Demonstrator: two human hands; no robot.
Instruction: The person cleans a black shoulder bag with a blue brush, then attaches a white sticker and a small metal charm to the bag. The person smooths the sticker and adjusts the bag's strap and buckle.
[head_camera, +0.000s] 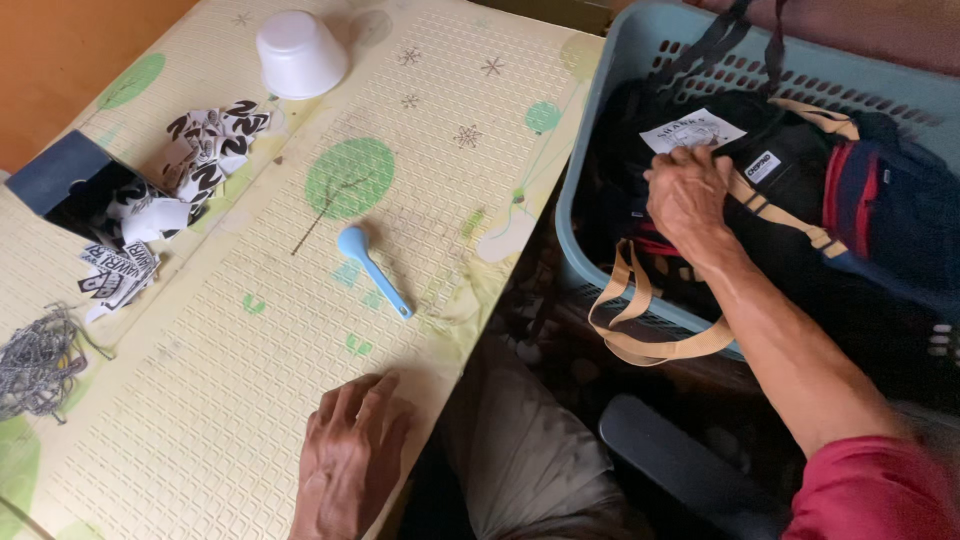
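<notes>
Two hands: both are showing, and they are working well apart from each other.
Right hand (688, 195): it is reaching into the blue-grey laundry basket (640, 40) and pressing down on the black bag (790, 170); the fingers are curling together onto the fabric just below a white paper tag (692, 131), though I cannot tell whether they are truly pinching cloth or only resting on it.
Left hand (350, 455): it is lying flat on the table (200, 400) near its front edge, fingers slightly apart and holding nothing.
Black bag: it is sitting inside the basket, on top of other dark fabric and beside a navy and red bag (890, 210).
Tan straps (640, 320): one loop is hanging out over the basket's near wall.
Snag risk: in my judgement, that dangling loop could be catching on the basket rim or the dark seat part (680, 460) below if the bag is being pulled up.
Tipping risk: the basket is sitting off the table's edge, so a hard one-handed tug might be dragging it sideways.
Tag risk: the paper tag is lying loose-looking under the fingertips and could be creasing or tearing.
Table clutter: a blue spoon (372, 268), an upturned white cup (299, 53), black-and-white printed labels (205, 150) spilling from a dark box (60, 180), and a grey tangle of string (38, 362) are lying well apart from the left hand.
Sweep risk: a careless left arm could be scattering those labels.
</notes>
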